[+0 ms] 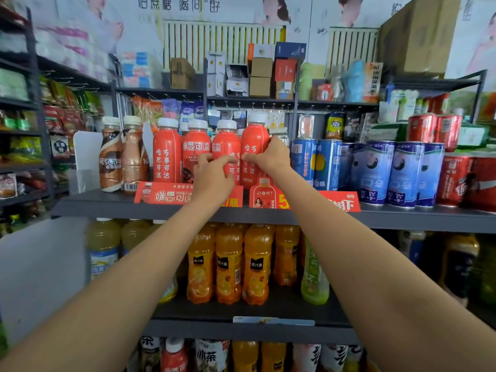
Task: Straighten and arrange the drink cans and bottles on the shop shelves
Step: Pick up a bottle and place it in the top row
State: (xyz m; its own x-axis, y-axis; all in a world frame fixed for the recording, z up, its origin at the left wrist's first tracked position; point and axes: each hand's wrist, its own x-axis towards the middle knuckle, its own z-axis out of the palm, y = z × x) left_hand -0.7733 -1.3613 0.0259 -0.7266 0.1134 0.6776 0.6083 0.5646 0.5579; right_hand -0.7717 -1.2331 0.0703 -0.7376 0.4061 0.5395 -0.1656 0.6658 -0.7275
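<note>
Both hands at the shelf [107, 204] front edge: left hand [213, 174] fingers curled round one red bottle [226, 149], right hand [271, 155] gripping its neighbour [255, 140], Nescafe bottles [110, 157] left, blue cans [371, 173] packed right.

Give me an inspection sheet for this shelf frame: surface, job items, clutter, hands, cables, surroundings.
Surface: dark top shelf, red price strips along its front edge.
Job's things: four red bottles with white caps in the front row, upright; two coffee bottles to their left; blue cans and red cans to their right; orange juice bottles on the shelf below.
Clutter: small boxes on the upper shelf.
Hands: left hand grips the third red bottle; right hand grips the fourth.
Cables: nothing seen.
Surroundings: snack racks at left, large cardboard box at upper right, wall posters.
</note>
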